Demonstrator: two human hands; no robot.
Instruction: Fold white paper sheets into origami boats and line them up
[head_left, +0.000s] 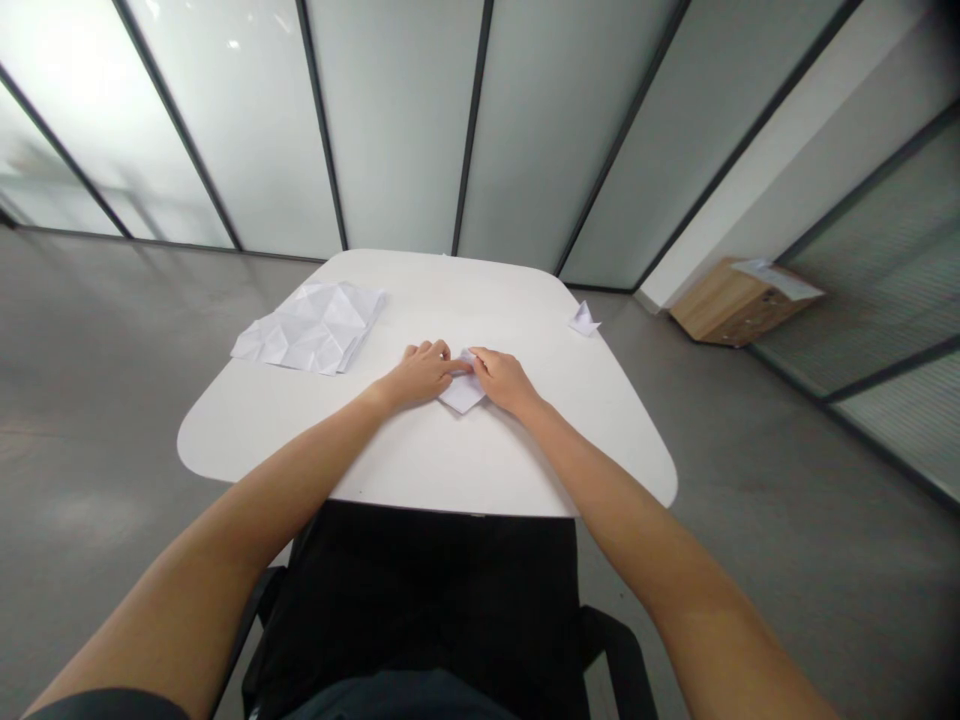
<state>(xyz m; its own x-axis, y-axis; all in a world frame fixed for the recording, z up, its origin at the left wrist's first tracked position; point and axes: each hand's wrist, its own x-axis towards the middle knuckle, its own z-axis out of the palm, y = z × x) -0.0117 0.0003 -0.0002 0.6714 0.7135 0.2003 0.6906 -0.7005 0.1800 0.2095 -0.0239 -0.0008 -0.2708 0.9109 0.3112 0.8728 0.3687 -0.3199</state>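
A small folded sheet of white paper (462, 396) lies on the white table (450, 470), one pointed corner towards me. My left hand (424, 374) rests at its left side, with the index finger stretched across the paper and the other fingers bent. From the right, my right hand (504, 378) grips the paper's upper edge, thumb and fingers closed on it. Both hands hide much of the folded paper, so its full shape cannot be made out.
Creased white paper sheets (315, 325) lie at the table's left edge. A small folded paper piece (583, 319) stands near the right edge. Beyond the table are frosted glass panels (397, 120); a wooden cabinet (731, 300) stands on the floor to the right.
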